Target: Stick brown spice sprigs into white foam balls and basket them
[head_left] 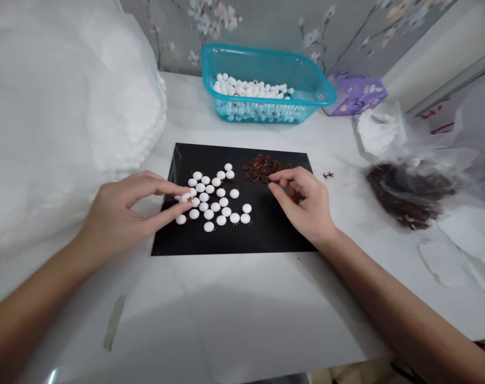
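Between thumb and fingertips, my left hand (126, 205) pinches a small white ball (185, 198) with a brown star-shaped piece on it. It is over the left side of a black mat (274, 234). Just right of it, many white balls (215, 207) lie loosely grouped on the mat, some with brown points showing beneath. My right hand (302, 200) is at the edge of a pile of small brown star-shaped pieces (260, 168). Its thumb and index tips are nearly together; whether a piece is between them is too small to tell.
Behind the mat stands a blue plastic basket (266, 53) holding many white balls. A purple box (356, 93) is beside it. A large white bag (66, 106) fills the left. At right lies a clear bag of brown pieces (410, 194); one loose brown piece (328, 175) rests nearby.
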`<action>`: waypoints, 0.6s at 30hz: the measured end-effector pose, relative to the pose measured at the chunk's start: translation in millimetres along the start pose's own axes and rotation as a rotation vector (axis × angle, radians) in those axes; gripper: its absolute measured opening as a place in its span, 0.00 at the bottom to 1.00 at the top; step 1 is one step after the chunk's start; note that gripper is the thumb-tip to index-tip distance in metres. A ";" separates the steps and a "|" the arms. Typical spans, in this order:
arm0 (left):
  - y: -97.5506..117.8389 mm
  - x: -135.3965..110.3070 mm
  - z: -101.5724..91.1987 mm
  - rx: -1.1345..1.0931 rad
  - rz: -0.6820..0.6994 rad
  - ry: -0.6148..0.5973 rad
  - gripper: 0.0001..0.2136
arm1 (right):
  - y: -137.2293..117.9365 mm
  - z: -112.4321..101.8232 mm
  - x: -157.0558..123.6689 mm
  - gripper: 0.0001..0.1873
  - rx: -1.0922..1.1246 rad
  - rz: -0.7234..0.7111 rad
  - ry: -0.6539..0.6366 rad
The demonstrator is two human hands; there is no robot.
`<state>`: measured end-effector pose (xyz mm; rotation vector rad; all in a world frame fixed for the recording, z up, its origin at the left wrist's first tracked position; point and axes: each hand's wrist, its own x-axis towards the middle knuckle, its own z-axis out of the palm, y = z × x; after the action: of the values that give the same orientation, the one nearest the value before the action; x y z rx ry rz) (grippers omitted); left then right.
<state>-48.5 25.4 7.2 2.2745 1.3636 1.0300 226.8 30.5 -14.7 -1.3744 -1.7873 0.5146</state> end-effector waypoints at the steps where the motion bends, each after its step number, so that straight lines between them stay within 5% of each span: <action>1: -4.3 1.8 -2.5 0.029 0.001 -0.015 0.07 | 3.4 0.1 1.0 0.05 -0.048 -0.016 0.003; 10: -19.1 -0.4 -6.4 0.181 0.058 -0.111 0.06 | 9.9 1.0 0.3 0.11 -0.246 0.030 -0.087; 18: -20.8 -0.4 -5.9 0.251 0.214 -0.068 0.05 | 8.9 2.9 0.4 0.08 -0.272 0.021 -0.103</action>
<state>-66.2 35.0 -0.8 2.6615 1.3080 0.8742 229.8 34.2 -22.7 -1.5766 -1.9842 0.3685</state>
